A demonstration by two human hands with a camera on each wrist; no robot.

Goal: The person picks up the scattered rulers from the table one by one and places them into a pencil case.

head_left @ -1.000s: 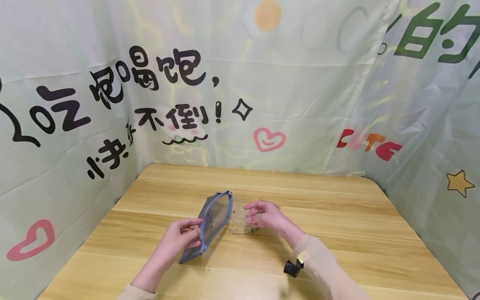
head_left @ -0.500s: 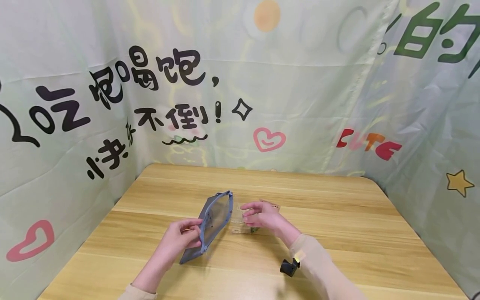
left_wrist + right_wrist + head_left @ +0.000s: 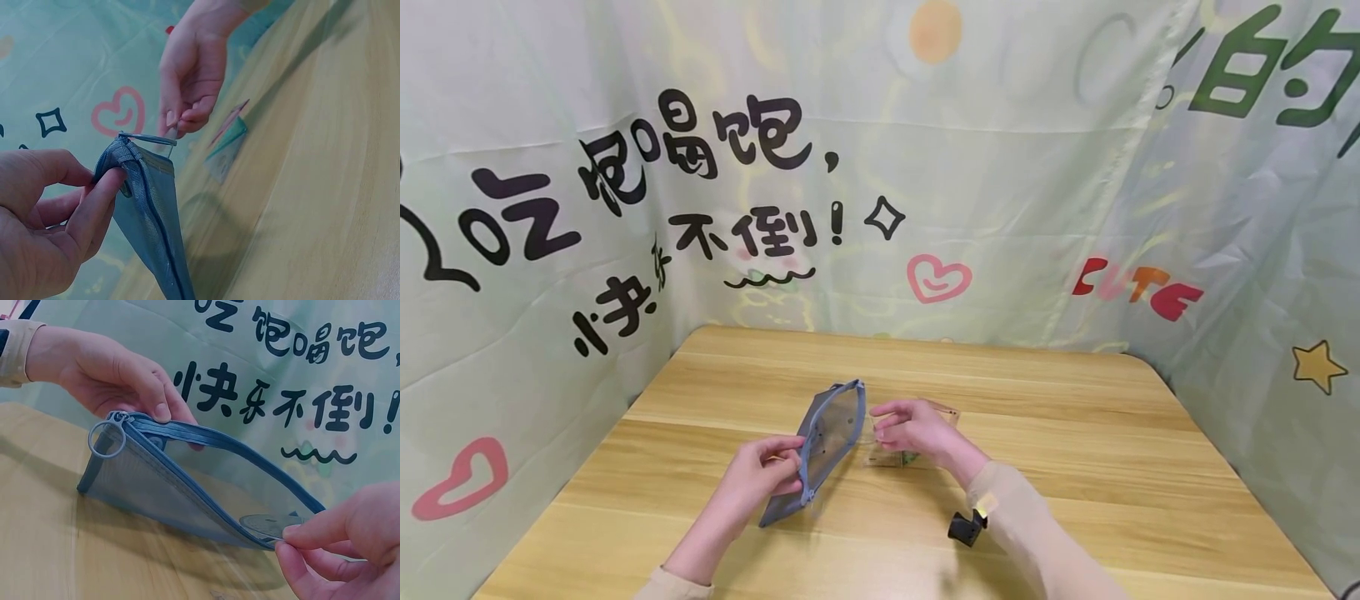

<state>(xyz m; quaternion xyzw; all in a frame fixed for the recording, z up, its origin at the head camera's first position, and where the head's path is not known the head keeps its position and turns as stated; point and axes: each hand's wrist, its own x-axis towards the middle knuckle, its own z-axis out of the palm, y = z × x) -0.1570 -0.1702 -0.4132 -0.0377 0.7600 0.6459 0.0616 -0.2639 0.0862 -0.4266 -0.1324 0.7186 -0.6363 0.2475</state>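
Note:
My left hand [image 3: 763,471] pinches the rim of a blue zippered mesh pouch [image 3: 156,490], which stands tilted on the table with its mouth spread wide. A ring pull [image 3: 107,439] hangs from the zipper, near the left hand. At the pouch's far end, my right hand [image 3: 917,429] holds a thin clear plastic piece [image 3: 265,523] with a rounded edge between thumb and fingers. In the right wrist view, that piece reaches into the pouch's mouth; its exact kind is hard to tell.
Under and behind the right hand, flat clear pieces [image 3: 883,457] with pink and green parts lie on the wooden table [image 3: 1075,442]. A small black device [image 3: 967,527] sits by the right sleeve. Printed cloth [image 3: 1015,208] hangs around the table.
My right hand has moved left toward the pouch, bringing the clear plastic piece to its mouth. The left hand and pouch have stayed nearly still.

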